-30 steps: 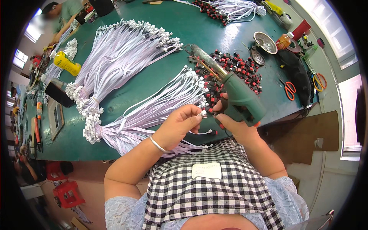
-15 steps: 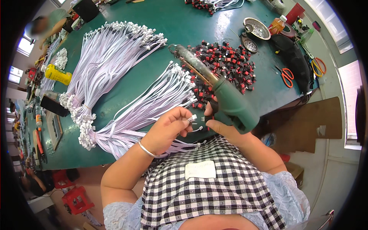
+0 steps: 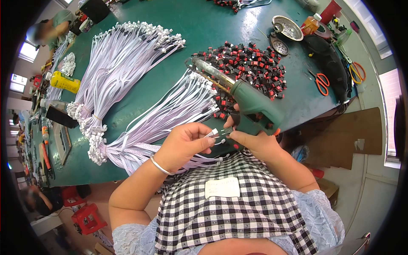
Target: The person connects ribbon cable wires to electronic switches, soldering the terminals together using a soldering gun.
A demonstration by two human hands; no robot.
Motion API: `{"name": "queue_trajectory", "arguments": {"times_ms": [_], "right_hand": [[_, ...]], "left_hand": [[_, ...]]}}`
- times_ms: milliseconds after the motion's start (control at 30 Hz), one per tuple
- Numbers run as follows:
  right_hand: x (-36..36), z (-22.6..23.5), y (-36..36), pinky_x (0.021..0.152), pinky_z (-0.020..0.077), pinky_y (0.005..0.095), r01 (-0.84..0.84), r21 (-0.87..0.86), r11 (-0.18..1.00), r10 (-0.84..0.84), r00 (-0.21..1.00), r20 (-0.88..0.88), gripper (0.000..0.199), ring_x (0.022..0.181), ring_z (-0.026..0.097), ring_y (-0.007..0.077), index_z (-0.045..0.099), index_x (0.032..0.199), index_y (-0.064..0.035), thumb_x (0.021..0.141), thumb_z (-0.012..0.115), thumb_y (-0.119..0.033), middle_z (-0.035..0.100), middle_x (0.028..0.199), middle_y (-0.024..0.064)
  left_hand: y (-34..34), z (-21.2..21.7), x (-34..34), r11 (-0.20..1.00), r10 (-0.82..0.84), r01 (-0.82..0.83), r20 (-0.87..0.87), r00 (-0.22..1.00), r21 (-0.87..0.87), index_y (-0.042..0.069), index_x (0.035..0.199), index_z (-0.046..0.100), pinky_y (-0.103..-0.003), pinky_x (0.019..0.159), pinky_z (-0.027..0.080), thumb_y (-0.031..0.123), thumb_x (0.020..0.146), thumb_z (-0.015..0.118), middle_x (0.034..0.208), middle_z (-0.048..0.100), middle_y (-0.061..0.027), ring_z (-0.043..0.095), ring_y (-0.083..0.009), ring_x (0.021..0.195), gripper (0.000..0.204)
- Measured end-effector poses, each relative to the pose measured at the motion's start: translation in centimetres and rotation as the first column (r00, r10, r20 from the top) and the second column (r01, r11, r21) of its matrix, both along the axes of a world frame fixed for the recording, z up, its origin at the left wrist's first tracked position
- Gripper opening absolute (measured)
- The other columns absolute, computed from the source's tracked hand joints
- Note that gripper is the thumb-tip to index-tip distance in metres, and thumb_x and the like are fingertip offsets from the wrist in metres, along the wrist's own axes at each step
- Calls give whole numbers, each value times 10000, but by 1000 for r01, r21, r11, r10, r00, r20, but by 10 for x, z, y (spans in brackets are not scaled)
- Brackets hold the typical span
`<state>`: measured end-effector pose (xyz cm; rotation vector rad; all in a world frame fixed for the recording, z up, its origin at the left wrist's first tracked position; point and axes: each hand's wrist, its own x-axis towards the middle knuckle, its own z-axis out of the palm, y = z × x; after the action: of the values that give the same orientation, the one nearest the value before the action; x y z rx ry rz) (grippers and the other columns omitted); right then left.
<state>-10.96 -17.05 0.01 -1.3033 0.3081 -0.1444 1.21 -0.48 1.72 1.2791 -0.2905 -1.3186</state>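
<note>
My left hand (image 3: pixel 187 142) pinches the white plug end of a pale wire (image 3: pixel 211 134) just off the near edge of the green table (image 3: pixel 140 104). My right hand (image 3: pixel 250 138) grips a green glue gun (image 3: pixel 246 102), nozzle pointing away toward the far left, and its fingertips also pinch a small black and red switch (image 3: pixel 225 131) against the plug. A pile of black and red switches (image 3: pixel 250 68) lies behind the gun. A bundle of pale wires with white plugs (image 3: pixel 170 114) fans out beside my left hand.
A larger fan of pale wires (image 3: pixel 123 59) lies at the far left beside a yellow bottle (image 3: pixel 63 81). Metal dishes (image 3: pixel 287 27), orange scissors (image 3: pixel 321 80) and an orange bottle (image 3: pixel 311 24) sit at the far right. Another person (image 3: pixel 53 27) sits at the far left corner. Red stools (image 3: pixel 87 216) stand below.
Both hands have drawn closer together, and the wire plug now meets the switch at my right fingertips. The glue gun has stayed in my right hand.
</note>
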Motion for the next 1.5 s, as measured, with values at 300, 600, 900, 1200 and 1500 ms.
{"name": "queue_trajectory", "arguments": {"times_ms": [300, 600, 900, 1200, 1500], "right_hand": [[-1, -1, 4, 685, 468, 266, 72, 85, 994, -80, 992, 95, 474, 818, 546, 146, 417, 1177, -42, 747, 608, 13, 550, 916, 109], [4, 2, 10, 551, 414, 185, 168, 55, 984, -165, 985, -56, 169, 690, 526, 44, 574, 912, -46, 753, 634, -47, 576, 796, -15], [4, -3, 10, 623, 429, 202, 181, 53, 982, -180, 983, -18, 170, 724, 531, 47, 572, 916, -44, 758, 637, -38, 577, 806, -19], [4, -6, 10, 682, 445, 210, 217, 94, 972, -218, 976, 0, 224, 767, 544, 62, 562, 966, -29, 755, 636, -22, 589, 869, 7], [-88, -13, -26, 532, 490, 263, 327, 83, 941, -286, 903, -321, 310, 593, 582, 169, 498, 1081, 36, 822, 520, -134, 591, 881, 138]], "left_hand": [[-4, -3, -2, 995, -43, 54, 135, 990, -84, 5, 914, 527, -250, 731, 479, 37, 820, 558, 934, 568, -73, 568, -124, 822, 105], [-14, -6, -18, 990, 96, -78, 159, 983, -117, -3, 858, 505, -229, 708, 461, 42, 814, 535, 842, 573, -48, 566, -103, 786, 69], [-17, -6, -18, 997, 54, -39, 235, 971, -68, 17, 818, 453, -246, 693, 481, 34, 840, 507, 894, 560, -82, 581, -136, 779, 61], [-23, -19, -20, 992, 93, -57, 345, 934, -112, 14, 809, 450, -248, 685, 486, 18, 837, 501, 880, 557, -87, 574, -128, 761, 58], [-23, -19, -10, 977, 215, -206, 214, 953, -64, 13, 845, 481, -255, 663, 479, 37, 831, 512, 853, 562, -95, 573, -134, 736, 42]]}}
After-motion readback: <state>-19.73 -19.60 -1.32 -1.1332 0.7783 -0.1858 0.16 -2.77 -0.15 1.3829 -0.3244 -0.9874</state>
